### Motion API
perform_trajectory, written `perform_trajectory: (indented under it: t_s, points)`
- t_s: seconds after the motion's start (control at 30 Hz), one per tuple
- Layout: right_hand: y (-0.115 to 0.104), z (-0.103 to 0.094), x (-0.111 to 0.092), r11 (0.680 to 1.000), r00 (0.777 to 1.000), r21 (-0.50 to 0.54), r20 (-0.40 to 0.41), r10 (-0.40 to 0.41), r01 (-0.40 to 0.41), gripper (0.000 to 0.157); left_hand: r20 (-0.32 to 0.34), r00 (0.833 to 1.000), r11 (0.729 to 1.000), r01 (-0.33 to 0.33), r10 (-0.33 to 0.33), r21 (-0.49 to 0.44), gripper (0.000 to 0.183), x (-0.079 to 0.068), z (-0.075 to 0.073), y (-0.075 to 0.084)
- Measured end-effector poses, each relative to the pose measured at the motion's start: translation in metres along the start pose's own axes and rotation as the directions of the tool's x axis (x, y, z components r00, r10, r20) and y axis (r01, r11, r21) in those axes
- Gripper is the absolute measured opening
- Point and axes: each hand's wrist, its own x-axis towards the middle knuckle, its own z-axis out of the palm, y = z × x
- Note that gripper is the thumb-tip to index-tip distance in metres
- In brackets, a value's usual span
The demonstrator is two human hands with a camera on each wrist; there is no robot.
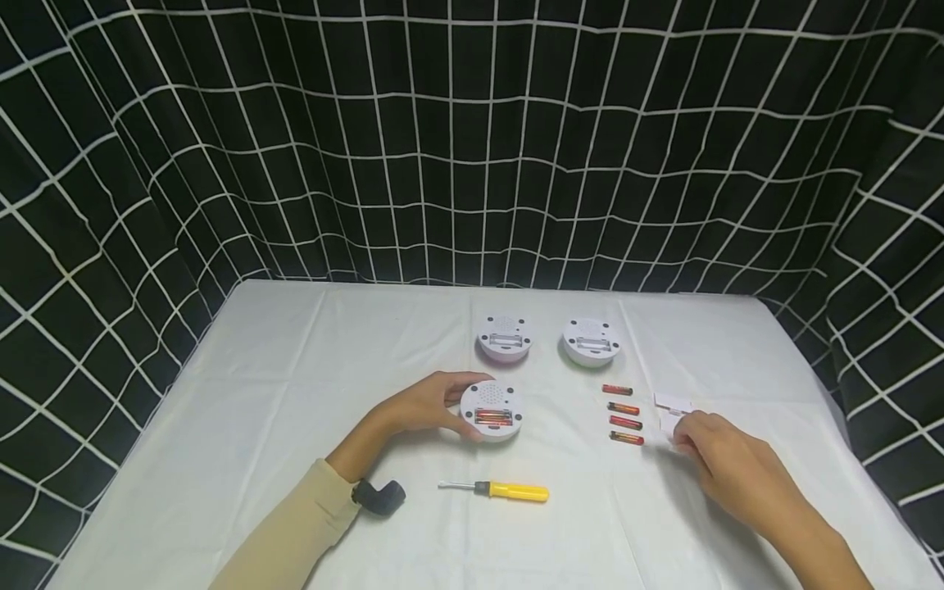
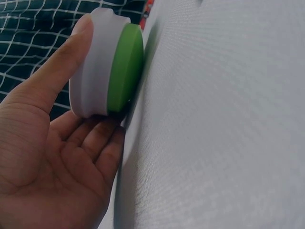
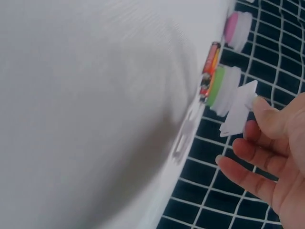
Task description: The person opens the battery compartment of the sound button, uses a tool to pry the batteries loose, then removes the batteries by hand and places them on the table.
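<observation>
My left hand (image 1: 420,403) grips the side of a round white push-light-like device (image 1: 488,395), its underside facing up. Red batteries (image 1: 493,417) lie in its uncovered compartment. The left wrist view shows its green lower part (image 2: 126,69) near the tabletop, thumb at the white rim (image 2: 93,62). Over on the right, my right hand (image 1: 726,463) pinches a thin white battery cover (image 3: 240,109) between thumb and fingers, lifted off the table. Beside that hand another white cover (image 1: 673,401) lies on the cloth. Several loose red batteries (image 1: 625,423) lie in a column left of the covers.
Two more round devices, one pinkish (image 1: 505,344) and one greenish (image 1: 591,348), sit upside down farther back with bare compartments. A yellow-handled screwdriver (image 1: 519,492) lies in front. White cloth (image 1: 295,393) covers the table; a black gridded curtain (image 1: 472,147) hangs behind.
</observation>
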Motion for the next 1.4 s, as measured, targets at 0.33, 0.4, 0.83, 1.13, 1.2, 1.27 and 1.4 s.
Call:
perform_trajectory:
  t_s: [0.33,0.4,0.83,1.13,1.2,1.27,1.4]
  points:
    - [0.007,0.0,0.002,0.998,0.984,-0.019,0.163,0.066,-0.064,0.022,-0.007,1.0,1.0,-0.006,0.006,-0.013,0.091,-0.001,0.001,0.002]
    - [0.008,0.001,0.001,0.998,0.982,-0.018,0.176,0.067,-0.065,0.021,-0.005,1.0,1.0,-0.009,0.009,-0.015,0.091,-0.001,0.001,0.002]
    - [0.02,0.008,-0.001,0.999,0.971,-0.024,0.235,0.048,-0.043,0.021,-0.011,1.0,1.0,0.006,-0.006,-0.003,0.093,-0.001,0.0,0.002]
    - [0.022,0.01,0.001,0.999,0.97,-0.035,0.244,0.019,-0.01,0.029,-0.01,1.0,1.0,0.0,0.0,-0.003,0.093,-0.002,-0.001,0.004]
    - [0.022,0.011,0.001,0.999,0.968,-0.038,0.249,0.019,-0.01,0.03,-0.007,1.0,1.0,-0.003,0.003,-0.006,0.093,-0.002,-0.001,0.003]
    - [0.021,0.011,0.002,0.999,0.964,-0.041,0.263,0.024,-0.014,0.03,-0.005,1.0,1.0,-0.006,0.006,-0.011,0.093,-0.001,-0.001,0.003]
    - [0.02,0.011,0.003,0.999,0.956,-0.046,0.291,0.037,-0.024,0.03,0.001,1.0,1.0,-0.01,0.01,-0.023,0.093,-0.002,-0.001,0.002]
